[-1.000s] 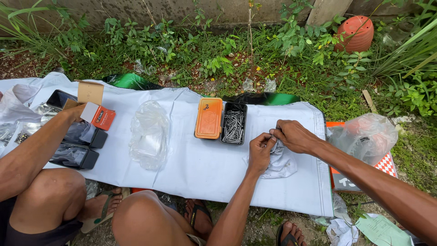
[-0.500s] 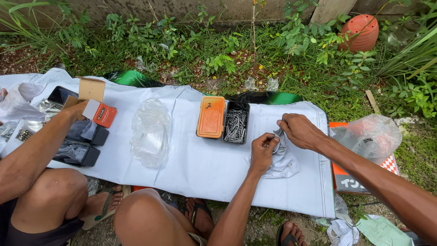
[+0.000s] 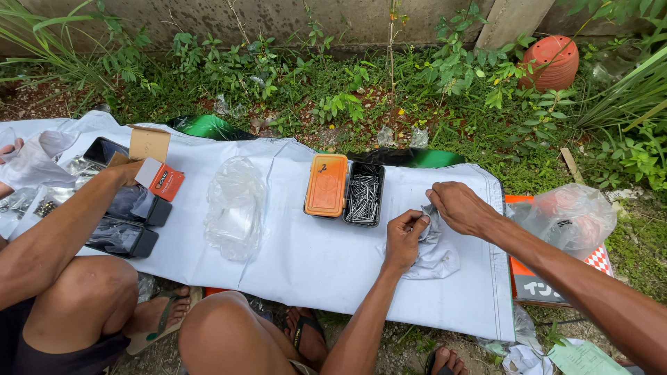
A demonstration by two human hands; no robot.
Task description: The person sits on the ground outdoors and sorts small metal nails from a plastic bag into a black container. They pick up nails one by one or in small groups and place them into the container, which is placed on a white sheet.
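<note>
My left hand [image 3: 405,238] and my right hand [image 3: 457,207] both pinch the top of a small crumpled whitish plastic bag [image 3: 434,255] that lies on the white sheet [image 3: 319,257]. Its contents are hidden. Just left of my hands stands an open black case of nails [image 3: 363,194] with its orange lid [image 3: 326,185] folded out beside it. A crumpled clear plastic bag [image 3: 235,206] lies further left on the sheet.
Another person's arm [image 3: 62,222] reaches to a small orange and white carton [image 3: 160,179] by black boxes [image 3: 125,236] at the left. An orange box [image 3: 549,285] and a clear bag [image 3: 570,217] lie at the right. Weeds, a wall and a terracotta pot [image 3: 552,59] are behind.
My two hands have drawn slightly apart at the mouth of the small bag, the right one shifting to the right. The other person's arm has stayed at the carton.
</note>
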